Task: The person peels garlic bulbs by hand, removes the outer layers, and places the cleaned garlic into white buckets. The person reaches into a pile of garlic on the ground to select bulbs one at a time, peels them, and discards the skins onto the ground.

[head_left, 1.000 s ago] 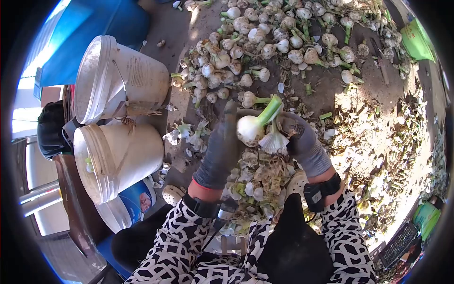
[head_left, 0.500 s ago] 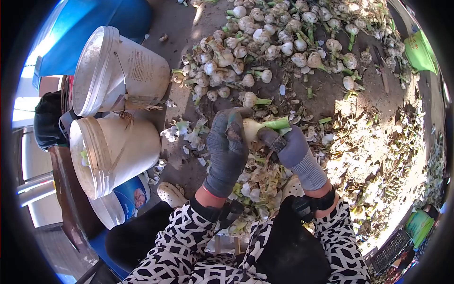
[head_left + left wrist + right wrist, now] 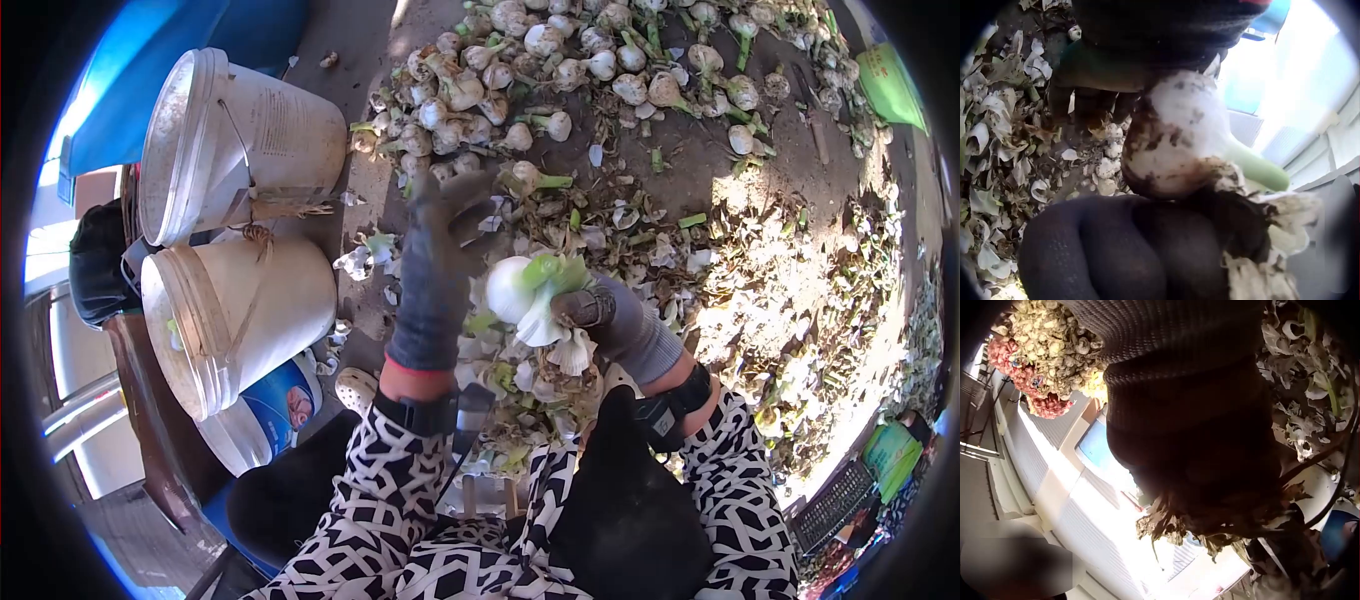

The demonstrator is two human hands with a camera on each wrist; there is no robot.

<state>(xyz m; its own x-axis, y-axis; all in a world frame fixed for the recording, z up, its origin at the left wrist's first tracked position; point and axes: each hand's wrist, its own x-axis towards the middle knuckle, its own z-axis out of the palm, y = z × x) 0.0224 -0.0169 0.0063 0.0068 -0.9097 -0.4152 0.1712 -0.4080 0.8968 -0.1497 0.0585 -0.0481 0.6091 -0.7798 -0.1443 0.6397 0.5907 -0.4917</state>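
Note:
A white garlic bulb point(image 3: 508, 288) with a short green stem is held in front of the body, its outer skin point(image 3: 541, 325) peeled back and hanging. My gloved right hand point(image 3: 622, 325) pinches it by the loosened skin and stem side. In the left wrist view the bulb point(image 3: 1179, 125) shows soil-brown patches, and curled gloved fingers point(image 3: 1116, 250) sit below it. My gloved left hand point(image 3: 442, 270) is just left of the bulb, fingers spread and somewhat blurred. In the right wrist view dry skin scraps point(image 3: 1172, 525) stick out past the dark glove point(image 3: 1191, 437).
A pile of garlic bulbs point(image 3: 540, 45) lies ahead on the ground. Two white buckets point(image 3: 290, 140) lie tipped at the left, near a blue container point(image 3: 180, 80). Peeled skins point(image 3: 790, 320) cover the ground at right. A green bowl point(image 3: 890, 85) stands far right.
My left hand gripped the bulb half a second ago; now it has come away to the left with fingers spread. The right hand keeps hold, and skin now hangs peeled from the bulb.

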